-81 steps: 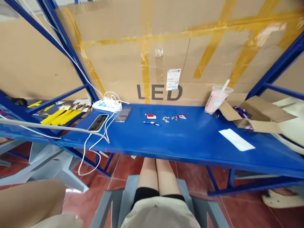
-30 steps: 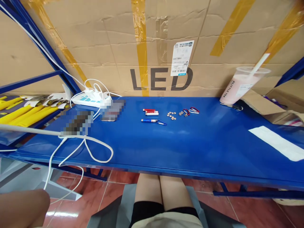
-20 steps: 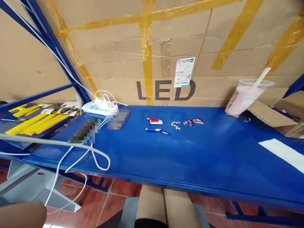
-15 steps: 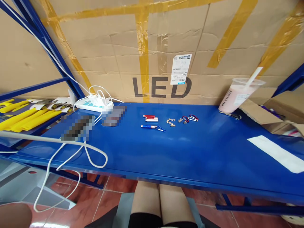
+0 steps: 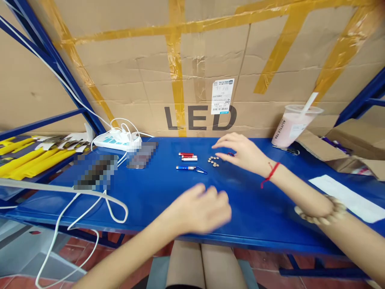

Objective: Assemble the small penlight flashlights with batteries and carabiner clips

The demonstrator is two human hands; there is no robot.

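My right hand (image 5: 240, 151) reaches over the blue table with thumb and fingers apart, holding nothing I can see. Its fingertips are just beyond a group of small round button-cell batteries (image 5: 214, 164). Part of a red carabiner (image 5: 231, 154) shows under the hand, which covers whatever else lies there. My left hand (image 5: 207, 208), blurred, hangs over the front of the table with bent fingers, their tips hidden. To the left of the batteries lie red pen-shaped torches (image 5: 187, 155), a silver one (image 5: 189, 159) and a blue torch (image 5: 185, 168) with a blue carabiner (image 5: 201, 170).
A pink drink cup (image 5: 293, 126) with a straw leans at the back right, near an open carton (image 5: 355, 146) and white paper strip (image 5: 345, 196). On the left are a power strip (image 5: 116, 140), white cables (image 5: 120, 218) and blurred-out items. Behind stands a large cardboard box (image 5: 126, 88).
Both hands have come into view: the right over the carabiners beside the batteries, the left over the table's front. The camera view has shifted slightly.
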